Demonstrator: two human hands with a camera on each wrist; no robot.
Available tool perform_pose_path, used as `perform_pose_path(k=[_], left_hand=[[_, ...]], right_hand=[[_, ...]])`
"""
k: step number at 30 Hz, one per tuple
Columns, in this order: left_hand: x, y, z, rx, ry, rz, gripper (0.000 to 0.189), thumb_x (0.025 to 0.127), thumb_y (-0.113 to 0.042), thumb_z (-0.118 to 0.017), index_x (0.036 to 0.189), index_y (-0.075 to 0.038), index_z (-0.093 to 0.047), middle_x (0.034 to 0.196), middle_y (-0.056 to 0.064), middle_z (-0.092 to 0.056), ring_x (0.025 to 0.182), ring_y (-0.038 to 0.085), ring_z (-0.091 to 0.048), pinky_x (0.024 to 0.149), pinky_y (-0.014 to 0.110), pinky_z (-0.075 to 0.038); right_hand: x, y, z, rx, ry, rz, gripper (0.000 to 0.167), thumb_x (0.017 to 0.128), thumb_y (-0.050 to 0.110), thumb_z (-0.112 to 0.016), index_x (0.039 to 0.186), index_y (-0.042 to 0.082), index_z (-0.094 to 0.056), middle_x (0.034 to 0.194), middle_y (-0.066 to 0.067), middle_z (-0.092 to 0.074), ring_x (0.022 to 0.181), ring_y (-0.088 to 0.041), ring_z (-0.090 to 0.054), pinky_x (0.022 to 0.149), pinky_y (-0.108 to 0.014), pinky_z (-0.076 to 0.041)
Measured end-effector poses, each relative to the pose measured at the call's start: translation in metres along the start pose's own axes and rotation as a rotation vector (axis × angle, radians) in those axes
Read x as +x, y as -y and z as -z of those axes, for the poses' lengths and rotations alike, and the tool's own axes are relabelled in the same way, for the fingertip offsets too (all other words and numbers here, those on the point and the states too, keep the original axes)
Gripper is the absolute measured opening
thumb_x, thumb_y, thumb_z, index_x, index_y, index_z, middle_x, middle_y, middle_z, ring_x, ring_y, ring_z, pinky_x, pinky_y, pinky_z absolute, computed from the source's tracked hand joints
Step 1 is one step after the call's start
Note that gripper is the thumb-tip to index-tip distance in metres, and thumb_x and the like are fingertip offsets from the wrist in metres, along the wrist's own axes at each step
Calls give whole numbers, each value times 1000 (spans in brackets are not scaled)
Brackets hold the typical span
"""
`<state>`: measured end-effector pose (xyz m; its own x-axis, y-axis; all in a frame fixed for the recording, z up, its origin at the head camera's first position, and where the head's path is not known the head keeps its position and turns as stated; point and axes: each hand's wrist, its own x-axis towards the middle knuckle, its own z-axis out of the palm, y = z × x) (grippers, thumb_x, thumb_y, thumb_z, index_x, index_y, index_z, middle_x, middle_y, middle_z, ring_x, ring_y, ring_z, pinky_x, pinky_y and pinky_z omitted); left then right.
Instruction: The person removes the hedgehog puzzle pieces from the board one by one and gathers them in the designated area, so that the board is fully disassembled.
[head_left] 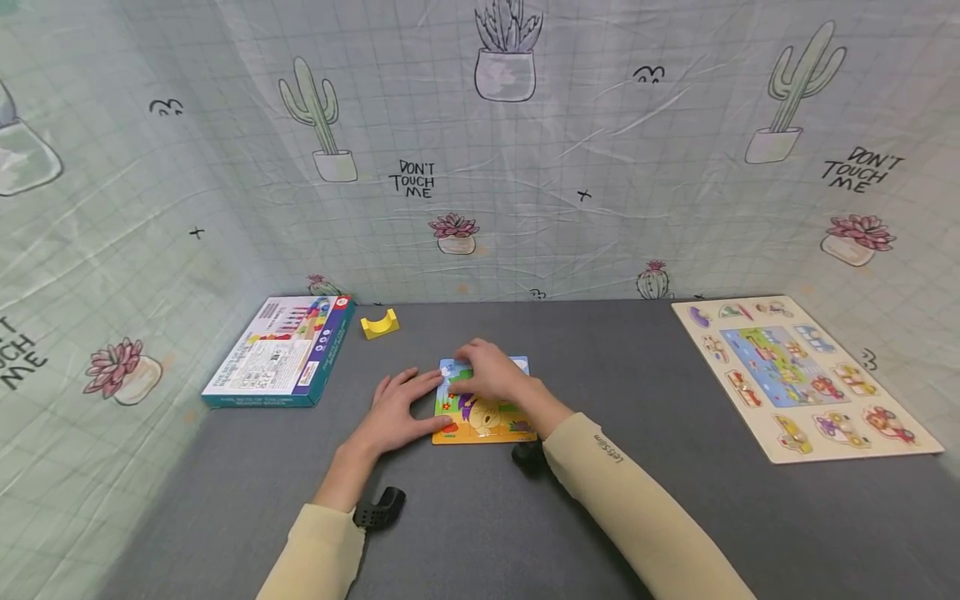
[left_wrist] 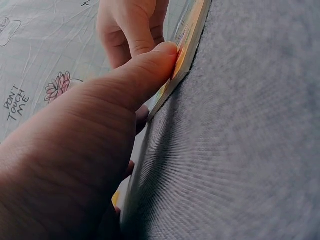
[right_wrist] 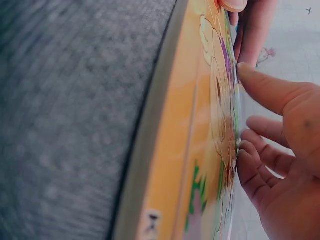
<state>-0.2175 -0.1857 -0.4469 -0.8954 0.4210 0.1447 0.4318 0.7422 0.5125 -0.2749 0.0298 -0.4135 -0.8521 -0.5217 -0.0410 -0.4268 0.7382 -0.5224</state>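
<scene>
A small colourful jigsaw puzzle board [head_left: 483, 429] lies flat on the dark table, with a purple-and-yellow figure over an orange ground. At its left side is my left hand [head_left: 397, 417], fingers spread, the thumb [left_wrist: 160, 55] resting on the near left corner. My right hand [head_left: 491, 375] is over the upper part of the board and covers some of the picture. In the right wrist view, its thumb and bent fingertips [right_wrist: 247, 160] touch the board's surface, and no separate piece shows between them. Seams between pieces run across the picture.
A flat puzzle box [head_left: 270, 354] lies at the back left, beside a yellow arched block [head_left: 380, 324]. On the right is a larger wooden puzzle board [head_left: 757, 433] with vehicle and figure pieces. A cactus-print cloth [head_left: 525, 167] hangs behind the table.
</scene>
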Motion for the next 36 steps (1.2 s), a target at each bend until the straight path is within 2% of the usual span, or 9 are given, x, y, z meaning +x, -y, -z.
perform_pose_path(k=[8, 17, 26, 32, 36], left_hand=[[1, 1, -1, 14, 0, 6, 75, 87, -48, -77, 148, -13, -53, 152, 5, -49, 145, 39, -29, 113, 68, -6], [4, -1, -1, 10, 3, -1, 75, 87, -46, -78, 149, -12, -53, 152, 6, -49, 146, 39, -28, 114, 67, -7], [3, -2, 0, 0, 3, 8, 75, 86, -45, -79, 149, -12, -53, 152, 6, -49, 146, 39, -28, 114, 66, -6], [2, -1, 1, 0, 8, 19, 75, 87, -47, -78, 149, -13, -53, 152, 7, -49, 146, 39, -28, 114, 66, -6], [1, 0, 1, 0, 10, 18, 75, 87, -47, -78, 149, -13, -52, 152, 7, -49, 146, 39, -28, 114, 66, -7]], right_hand=[[1, 9, 3, -79, 65, -58, 56, 92, 38, -76, 137, 9, -60, 141, -15, -50, 131, -32, -46, 106, -46, -41], [3, 11, 5, -107, 82, -106, 55, 91, 38, -77, 132, 7, -58, 134, -17, -50, 122, -34, -49, 100, -44, -44], [1, 12, 3, -35, 37, -99, 52, 90, 33, -79, 127, 7, -54, 134, -16, -45, 119, -32, -44, 98, -43, -44], [-2, 12, 1, -5, 4, -65, 55, 90, 31, -79, 131, 7, -51, 133, -14, -46, 121, -32, -42, 100, -44, -43], [-3, 11, 0, 11, -19, -45, 49, 92, 26, -77, 131, 8, -52, 131, -13, -46, 121, -31, -42, 101, -44, -43]])
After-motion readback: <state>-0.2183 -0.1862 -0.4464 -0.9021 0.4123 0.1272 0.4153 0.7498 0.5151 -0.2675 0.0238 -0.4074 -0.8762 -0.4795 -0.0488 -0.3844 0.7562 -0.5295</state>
